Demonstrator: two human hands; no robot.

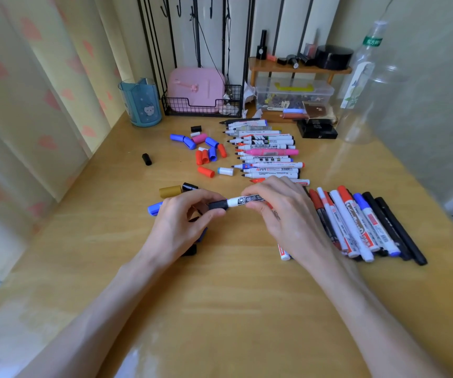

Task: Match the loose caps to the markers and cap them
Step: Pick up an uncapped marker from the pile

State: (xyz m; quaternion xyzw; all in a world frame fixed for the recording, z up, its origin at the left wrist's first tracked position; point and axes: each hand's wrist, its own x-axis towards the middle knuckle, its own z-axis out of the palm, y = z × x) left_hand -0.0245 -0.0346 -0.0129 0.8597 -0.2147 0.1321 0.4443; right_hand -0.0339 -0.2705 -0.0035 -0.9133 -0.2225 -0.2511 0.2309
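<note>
Desk (219, 309) of pale wood carries everything. At the back lies a row of uncapped markers (269, 152), tips pointing left; to the right, near the right hand, a fan of capped markers (356, 222); left of the row, a scatter of loose caps (206, 151) in blue, red, pink and black. Above the desk's middle the right hand (282, 214) is curled round the white barrel of a marker (244, 201), and the left hand (184, 222) pinches the black cap (218, 205) sitting on its tip end; whether it is fully seated I cannot tell. The marker looks light and rigid, its smooth plastic probably a little slippery, so the barrel is best gripped mid-length with several fingers. The cap, small and hard, should take a firm thumb-and-finger pinch on its sides and a straight push along the axis.
</note>
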